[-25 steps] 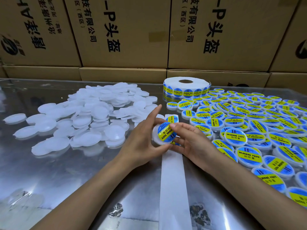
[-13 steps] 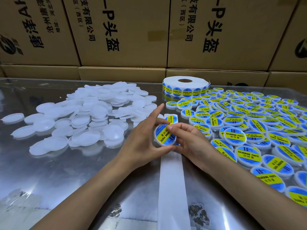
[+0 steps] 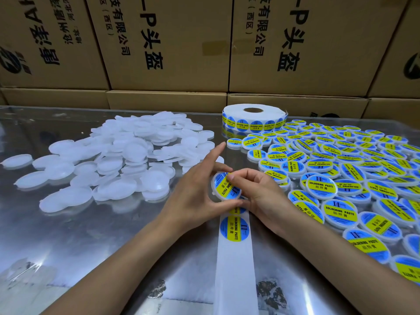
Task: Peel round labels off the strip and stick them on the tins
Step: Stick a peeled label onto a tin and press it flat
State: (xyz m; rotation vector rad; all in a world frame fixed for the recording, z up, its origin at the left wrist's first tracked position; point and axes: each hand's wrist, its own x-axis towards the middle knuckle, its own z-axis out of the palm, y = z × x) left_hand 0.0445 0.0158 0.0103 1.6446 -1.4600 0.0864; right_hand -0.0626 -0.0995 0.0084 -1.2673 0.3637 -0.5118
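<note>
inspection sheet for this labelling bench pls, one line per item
Surface: reflective metal table, scuffed near front edge.
Job's things: tin held above backing strip; next label on it; label roll at back.
Clutter: unlabelled tins heaped left, labelled tins spread right.
Grippers: left hand holds tin; right hand fingers press its label.
Cables: nothing seen.
Surroundings: cardboard boxes stacked behind.
</note>
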